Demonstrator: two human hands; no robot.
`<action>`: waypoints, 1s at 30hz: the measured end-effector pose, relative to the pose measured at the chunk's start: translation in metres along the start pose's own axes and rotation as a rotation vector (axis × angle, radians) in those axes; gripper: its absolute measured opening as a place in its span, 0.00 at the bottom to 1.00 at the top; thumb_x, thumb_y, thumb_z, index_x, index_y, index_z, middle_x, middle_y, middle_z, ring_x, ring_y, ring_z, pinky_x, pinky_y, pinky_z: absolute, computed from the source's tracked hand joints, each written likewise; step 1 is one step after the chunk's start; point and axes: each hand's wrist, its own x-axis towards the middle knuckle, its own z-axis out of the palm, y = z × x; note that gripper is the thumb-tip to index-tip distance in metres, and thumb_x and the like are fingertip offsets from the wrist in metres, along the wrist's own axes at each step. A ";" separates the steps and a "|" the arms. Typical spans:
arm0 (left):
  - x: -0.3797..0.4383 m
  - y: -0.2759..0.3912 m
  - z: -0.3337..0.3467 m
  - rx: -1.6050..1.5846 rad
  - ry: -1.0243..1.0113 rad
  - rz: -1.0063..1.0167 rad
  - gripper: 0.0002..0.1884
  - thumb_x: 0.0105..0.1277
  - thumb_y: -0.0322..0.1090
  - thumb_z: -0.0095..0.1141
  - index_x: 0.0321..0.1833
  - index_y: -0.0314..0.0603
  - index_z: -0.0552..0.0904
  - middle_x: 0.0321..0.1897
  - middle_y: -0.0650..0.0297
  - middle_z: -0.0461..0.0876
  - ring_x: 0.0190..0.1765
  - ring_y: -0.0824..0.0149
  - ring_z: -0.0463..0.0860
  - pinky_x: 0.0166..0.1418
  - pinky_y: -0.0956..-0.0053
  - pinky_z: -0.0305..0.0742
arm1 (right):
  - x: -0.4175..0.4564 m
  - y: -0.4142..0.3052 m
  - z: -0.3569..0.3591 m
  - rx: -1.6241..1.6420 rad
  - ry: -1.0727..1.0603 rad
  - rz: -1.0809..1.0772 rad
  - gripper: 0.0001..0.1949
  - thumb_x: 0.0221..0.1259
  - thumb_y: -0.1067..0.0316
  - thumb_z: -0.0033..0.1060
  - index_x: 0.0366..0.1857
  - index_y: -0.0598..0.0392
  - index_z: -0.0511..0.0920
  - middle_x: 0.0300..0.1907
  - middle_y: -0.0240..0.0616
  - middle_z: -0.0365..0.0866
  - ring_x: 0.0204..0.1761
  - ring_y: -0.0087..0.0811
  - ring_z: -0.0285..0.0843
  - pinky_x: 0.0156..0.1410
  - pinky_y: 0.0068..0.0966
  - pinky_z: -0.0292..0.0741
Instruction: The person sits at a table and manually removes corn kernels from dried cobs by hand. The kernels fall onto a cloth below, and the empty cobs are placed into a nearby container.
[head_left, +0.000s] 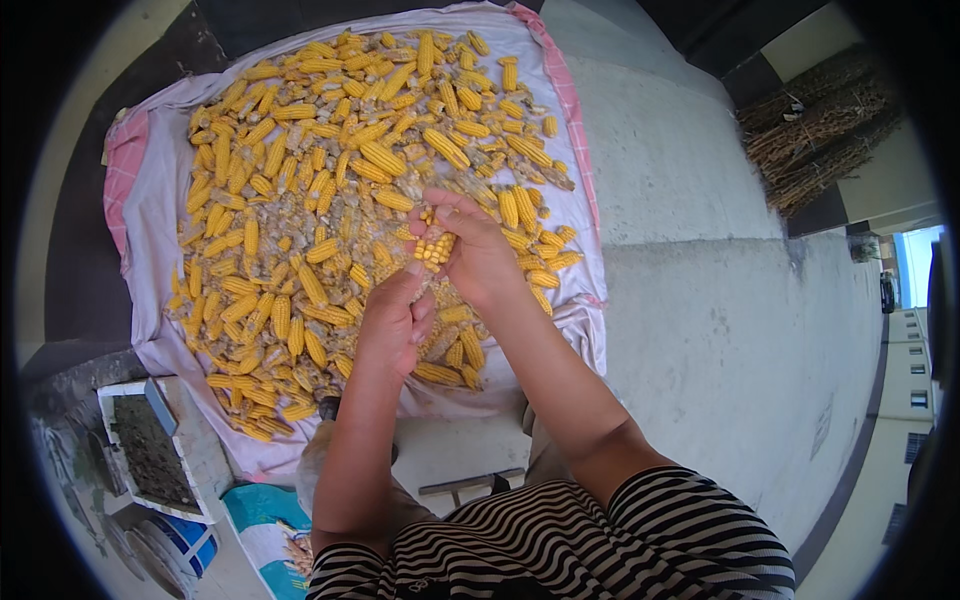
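Between my two hands is a short, partly shelled corn cob (433, 250) with yellow kernels on it. My left hand (397, 315) grips its lower end, thumb pressed up near the kernels. At the upper end, the fingers of my right hand (476, 244) curl around the cob. Below and ahead lies a wide spread of yellow corn cobs (382, 157), mixed with greyish bare cobs and loose kernels (375, 225). They rest on a pale cloth (161, 210) with pink checked edges, laid on the ground.
A white foam box of soil (154, 450) stands at lower left, near a blue bucket (191, 544) and a printed sack (262, 532). Bundled dry stalks (817, 127) lean by the wall at right. Concrete ground (697, 322) extends rightward. Something like a stool frame (472, 484) shows below me.
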 end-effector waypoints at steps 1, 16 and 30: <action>0.001 -0.005 0.002 0.063 0.007 0.025 0.13 0.71 0.46 0.53 0.40 0.44 0.74 0.18 0.71 0.65 0.15 0.79 0.60 0.18 0.84 0.54 | 0.001 0.003 -0.002 -0.066 0.016 -0.040 0.17 0.68 0.65 0.54 0.57 0.59 0.73 0.44 0.45 0.78 0.45 0.35 0.80 0.47 0.37 0.82; 0.007 -0.004 -0.006 -0.268 -0.162 -0.119 0.16 0.75 0.51 0.46 0.46 0.45 0.74 0.16 0.73 0.63 0.12 0.77 0.57 0.18 0.82 0.54 | -0.001 -0.004 -0.002 -0.054 -0.051 0.009 0.17 0.71 0.64 0.48 0.60 0.57 0.71 0.48 0.44 0.79 0.47 0.31 0.80 0.30 0.26 0.77; 0.013 -0.008 -0.005 -0.214 -0.022 -0.057 0.16 0.72 0.51 0.52 0.43 0.45 0.74 0.16 0.72 0.65 0.14 0.77 0.60 0.18 0.80 0.55 | 0.004 -0.002 0.001 0.019 -0.012 0.139 0.26 0.66 0.70 0.55 0.67 0.49 0.63 0.50 0.40 0.76 0.46 0.34 0.82 0.39 0.26 0.77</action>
